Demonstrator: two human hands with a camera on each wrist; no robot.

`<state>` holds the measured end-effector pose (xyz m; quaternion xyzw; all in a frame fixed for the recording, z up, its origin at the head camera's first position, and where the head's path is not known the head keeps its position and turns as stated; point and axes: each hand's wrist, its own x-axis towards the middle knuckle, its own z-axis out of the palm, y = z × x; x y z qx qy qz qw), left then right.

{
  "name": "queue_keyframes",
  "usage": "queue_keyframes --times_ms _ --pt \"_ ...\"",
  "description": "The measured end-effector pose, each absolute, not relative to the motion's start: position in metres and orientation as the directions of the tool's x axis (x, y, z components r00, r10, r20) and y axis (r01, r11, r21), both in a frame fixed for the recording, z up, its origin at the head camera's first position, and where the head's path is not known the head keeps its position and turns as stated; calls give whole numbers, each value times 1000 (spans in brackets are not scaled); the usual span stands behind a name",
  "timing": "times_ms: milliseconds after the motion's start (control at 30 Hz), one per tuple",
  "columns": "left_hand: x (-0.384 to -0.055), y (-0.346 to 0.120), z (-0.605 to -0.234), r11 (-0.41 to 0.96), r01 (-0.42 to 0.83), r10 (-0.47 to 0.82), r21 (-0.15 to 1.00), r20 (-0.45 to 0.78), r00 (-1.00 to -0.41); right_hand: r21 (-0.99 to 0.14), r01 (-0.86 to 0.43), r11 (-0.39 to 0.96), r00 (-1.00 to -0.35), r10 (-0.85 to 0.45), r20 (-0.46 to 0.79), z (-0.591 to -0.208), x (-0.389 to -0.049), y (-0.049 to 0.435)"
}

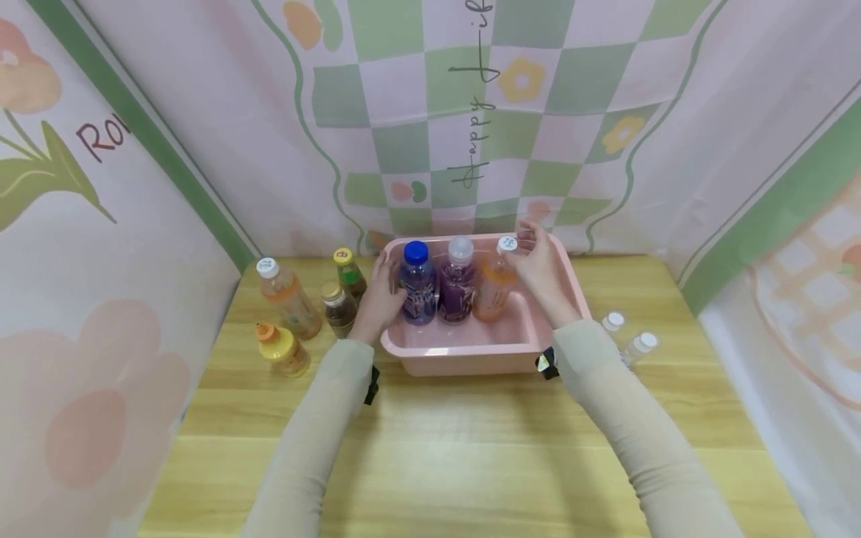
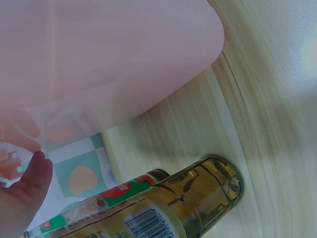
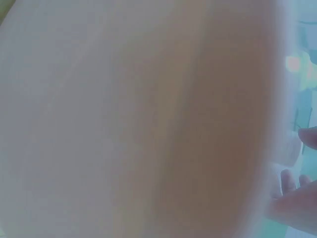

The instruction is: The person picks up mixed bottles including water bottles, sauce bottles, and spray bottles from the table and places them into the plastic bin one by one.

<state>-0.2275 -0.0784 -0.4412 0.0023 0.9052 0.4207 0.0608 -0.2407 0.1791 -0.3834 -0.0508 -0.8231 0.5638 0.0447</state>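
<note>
Inside the pink plastic bin (image 1: 464,360), three drink bottles stand in a row. They are a blue-capped purple bottle (image 1: 418,291), a purple bottle with a clear cap (image 1: 457,291) and an orange-drink bottle (image 1: 494,291) with a white cap. My left hand (image 1: 382,295) is at the bin's left rim beside the blue-capped bottle, its thumb close to it; whether it touches is unclear. My right hand (image 1: 538,261) lies over the bin's right part, fingers spread, thumb beside the white cap. In the right wrist view the bin wall hides most of the scene.
Left of the bin stand another orange-drink bottle (image 1: 292,302), a yellow squeeze bottle (image 1: 285,351), a green-labelled bottle (image 1: 350,276) and a brown glass bottle (image 1: 339,310). Two small white-capped bottles (image 1: 642,344) stand at the right. A patterned curtain (image 1: 464,149) hangs behind the wooden table (image 1: 444,448).
</note>
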Motion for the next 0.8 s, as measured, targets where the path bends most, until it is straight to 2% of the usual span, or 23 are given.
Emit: queue_keyframes --times_ms 167,367,567,800 --pt "-227 -78 -442 647 -45 53 762 -103 -993 -939 15 343 -984 171 47 -378 -237 189" --pt "-228 -79 -443 637 -37 59 770 -96 -994 -955 -8 298 -956 276 94 -375 -233 208" --pt "-228 -79 -445 636 -31 58 771 -88 -994 -946 66 318 -932 358 55 -370 -228 238" --pt "-229 -80 -445 635 -39 60 772 -99 -993 -931 125 344 -926 378 15 -371 -223 272"
